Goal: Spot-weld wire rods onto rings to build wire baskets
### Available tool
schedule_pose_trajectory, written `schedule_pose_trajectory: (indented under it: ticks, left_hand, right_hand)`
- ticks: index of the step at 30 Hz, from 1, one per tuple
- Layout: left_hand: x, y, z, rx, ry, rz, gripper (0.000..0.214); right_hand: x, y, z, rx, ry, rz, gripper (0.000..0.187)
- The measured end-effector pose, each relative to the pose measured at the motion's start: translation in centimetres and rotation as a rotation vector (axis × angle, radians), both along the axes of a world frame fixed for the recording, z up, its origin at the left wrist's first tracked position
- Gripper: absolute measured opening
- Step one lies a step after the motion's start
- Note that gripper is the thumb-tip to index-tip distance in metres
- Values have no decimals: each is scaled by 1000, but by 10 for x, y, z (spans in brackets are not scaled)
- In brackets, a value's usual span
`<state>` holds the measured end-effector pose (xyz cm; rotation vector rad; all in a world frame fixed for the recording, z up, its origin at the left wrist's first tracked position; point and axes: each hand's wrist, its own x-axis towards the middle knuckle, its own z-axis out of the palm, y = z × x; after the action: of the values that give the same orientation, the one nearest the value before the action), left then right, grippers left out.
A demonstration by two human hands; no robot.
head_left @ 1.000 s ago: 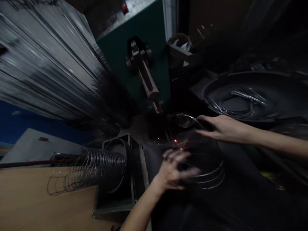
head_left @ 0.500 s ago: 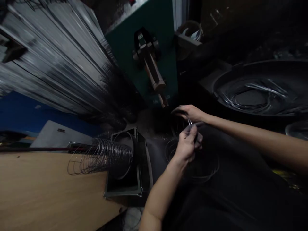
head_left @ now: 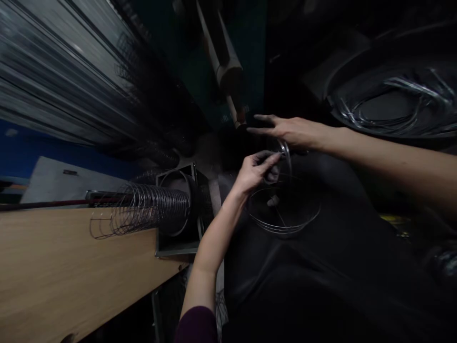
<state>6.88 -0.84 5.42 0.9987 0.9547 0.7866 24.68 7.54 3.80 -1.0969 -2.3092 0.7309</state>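
Pinching bent wire [head_left: 287, 156] between my left hand's [head_left: 260, 169] thumb and fingers, just below my right hand [head_left: 294, 131]. Right fingers extended, slightly spread; wire contact there unclear.

Dim throughout, with deep black at the upper right and below. The wooden board [head_left: 53, 262] looks brightest; wires [head_left: 414, 85] at right glint (faintly smeared), as does the wire ring [head_left: 288, 159]. Motion blur softens the rods [head_left: 67, 71], and the edges stretch.
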Motion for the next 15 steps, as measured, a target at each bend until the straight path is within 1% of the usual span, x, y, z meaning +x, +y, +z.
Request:
schedule_pose_trajectory:
  ticks: [2, 3, 4, 6, 9, 12, 15]
  left_hand:
    - [-4, 3, -2, 64, 20, 79, 29]
    - [-4, 4, -2, 69, 9, 92, 28]
    - [-4, 4, -1, 59, -6, 83, 28]
    - [2, 2, 1, 5, -21, 16, 29]
    - [14, -1, 5, -28, 12, -41, 30]
    - [23, -2, 8, 14, 65, -57, 30]
    - [22, -1, 12, 36, 93, -77, 32]
  right_hand:
    - [3, -5, -2, 7, 4, -34, 59]
    - [2, -9, -1, 14, 2, -47, 60]
    - [1, -12, 0, 22, -10, -60, 61]
    - [-3, -18, 5, 42, -75, -92, 67]
    - [-7, -26, 15, 81, -249, -157, 73]
    - [-7, -31, 21, 85, -351, -214, 66]
    - [-3, -33, 21, 25, -374, -289, 61]
